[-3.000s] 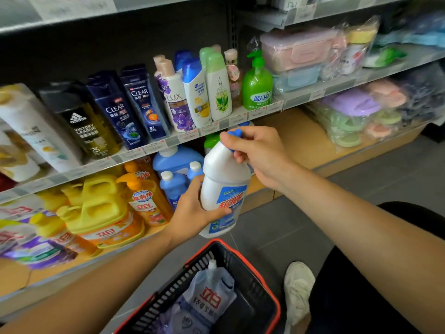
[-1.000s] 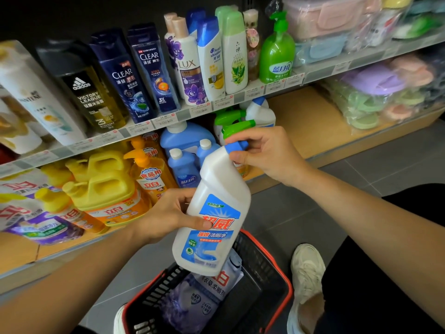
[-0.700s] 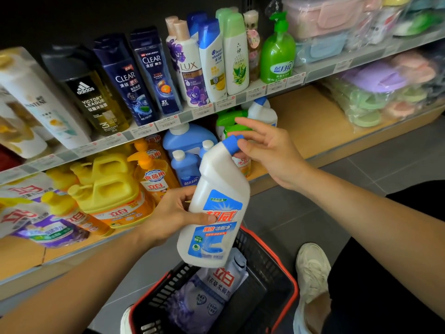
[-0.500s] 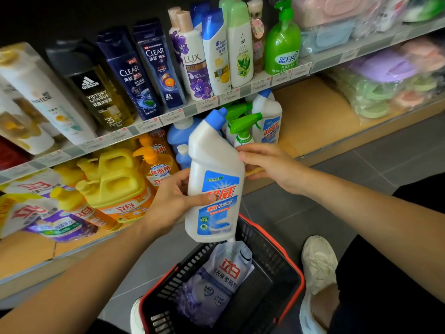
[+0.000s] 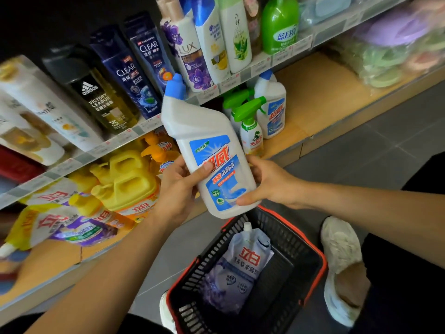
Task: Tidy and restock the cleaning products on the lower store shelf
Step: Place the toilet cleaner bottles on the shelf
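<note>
White toilet-cleaner bottle (image 5: 207, 141), blue angled cap, label 超威 洁厕净, held tilted in front of the lower shelf (image 5: 313, 97) and above a basket (image 5: 320, 266) containing 1 立白 pouch (image 5: 243, 268). Grip of the left hand (image 5: 178, 189) clamped on the bottle, thumb across the label; grip of the right hand (image 5: 269, 186) clamped near its base.

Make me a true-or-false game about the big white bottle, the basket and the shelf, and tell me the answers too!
1. The left hand and the right hand both hold the white bottle. True.
2. The bottle's cap is red. False: it is blue.
3. A refill pouch lies in the basket. True.
4. The basket stands on the lower shelf. False: it is down by the person's shoe.
5. The spray bottle on the lower shelf has a yellow trigger. False: the trigger is green.
</note>
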The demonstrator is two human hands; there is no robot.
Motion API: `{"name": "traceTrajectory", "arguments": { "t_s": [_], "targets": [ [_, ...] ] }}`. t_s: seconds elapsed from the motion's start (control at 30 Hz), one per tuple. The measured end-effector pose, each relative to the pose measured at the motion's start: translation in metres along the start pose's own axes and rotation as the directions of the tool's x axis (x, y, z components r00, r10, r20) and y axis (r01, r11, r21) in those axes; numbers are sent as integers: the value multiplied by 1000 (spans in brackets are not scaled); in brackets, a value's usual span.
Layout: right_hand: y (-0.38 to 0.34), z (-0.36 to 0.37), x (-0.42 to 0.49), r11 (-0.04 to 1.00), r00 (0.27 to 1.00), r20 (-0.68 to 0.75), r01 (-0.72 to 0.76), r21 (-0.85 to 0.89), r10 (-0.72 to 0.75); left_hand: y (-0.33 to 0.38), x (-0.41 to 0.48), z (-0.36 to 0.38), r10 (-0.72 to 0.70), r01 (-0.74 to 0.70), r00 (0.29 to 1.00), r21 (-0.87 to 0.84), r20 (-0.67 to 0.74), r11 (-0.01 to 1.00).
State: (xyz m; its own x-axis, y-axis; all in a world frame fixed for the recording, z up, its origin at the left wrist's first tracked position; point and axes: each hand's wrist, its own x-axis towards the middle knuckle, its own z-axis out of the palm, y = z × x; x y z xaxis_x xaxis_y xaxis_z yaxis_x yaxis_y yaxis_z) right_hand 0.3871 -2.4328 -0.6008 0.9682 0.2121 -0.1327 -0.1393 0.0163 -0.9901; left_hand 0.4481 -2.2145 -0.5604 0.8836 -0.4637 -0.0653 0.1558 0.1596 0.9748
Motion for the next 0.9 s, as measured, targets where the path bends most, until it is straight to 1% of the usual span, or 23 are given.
{"name": "traceTrajectory", "arguments": {
  "t_s": [0.07,0.17,0.23,0.3,0.37,0.4,0.47,0.5,0.53,0.57,0.6,0.63,0.67,0.7,0.73,0.8,0.83,0.9],
  "targets": [
    [-4,-2,-1,1000,997,-66,30,6,-29,1,1,-3,38,-31,998,122,-59,992],
    [-11,-10,-1,993,982,-169,75,-87,-89,-3,-3,-5,93,-28,979,329,-184,944],
    [-15,-16,-2,986,976,-192,80,-146,-108,-8,-6,-7,107,37,960,493,-260,869],
    [-19,-21,-1,978,971,-204,87,-192,-126,-9,-9,-9,93,106,950,591,-297,799],
    [-23,-24,-1,967,964,-219,98,-236,-152,-8,-12,-11,116,127,945,668,-307,734],
    [-25,-24,0,959,960,-227,100,-265,-163,-7,-12,-11,160,108,941,712,-299,694],
    [-28,-25,2,939,957,-230,97,-329,-179,-4,-14,-10,282,26,927,794,-246,608],
    [-30,-25,2,928,956,-227,95,-359,-186,-2,-14,-8,350,-35,916,829,-196,557],
    [-32,-24,2,916,955,-222,98,-388,-196,2,-14,-8,433,-116,894,874,-116,473],
    [-34,-24,3,902,954,-215,103,-418,-208,4,-13,-8,506,-198,863,918,-3,343],
    [-35,-23,3,885,953,-204,111,-452,-224,7,-11,-9,542,-266,831,945,125,190],
    [-37,-21,3,862,952,-190,120,-493,-241,10,-9,-10,533,-317,809,947,246,44],
    [-38,-19,3,834,950,-172,131,-536,-259,11,-6,-11,485,-349,807,935,337,-70],
    [-40,-17,2,802,950,-145,146,-578,-278,12,-5,-11,407,-365,828,921,387,-133],
    [-41,-14,2,772,949,-109,170,-612,-296,11,-4,-10,314,-371,862,917,398,-145],
    [-42,-7,1,737,946,-38,225,-638,-322,6,-6,-8,162,-365,914,929,371,-65],
    [-41,-4,0,732,945,-13,244,-636,-327,3,-8,-9,134,-361,923,932,361,-29],
    [-41,1,0,734,949,6,247,-633,-314,-2,-10,-12,130,-361,924,933,359,-11]
  ]
}}
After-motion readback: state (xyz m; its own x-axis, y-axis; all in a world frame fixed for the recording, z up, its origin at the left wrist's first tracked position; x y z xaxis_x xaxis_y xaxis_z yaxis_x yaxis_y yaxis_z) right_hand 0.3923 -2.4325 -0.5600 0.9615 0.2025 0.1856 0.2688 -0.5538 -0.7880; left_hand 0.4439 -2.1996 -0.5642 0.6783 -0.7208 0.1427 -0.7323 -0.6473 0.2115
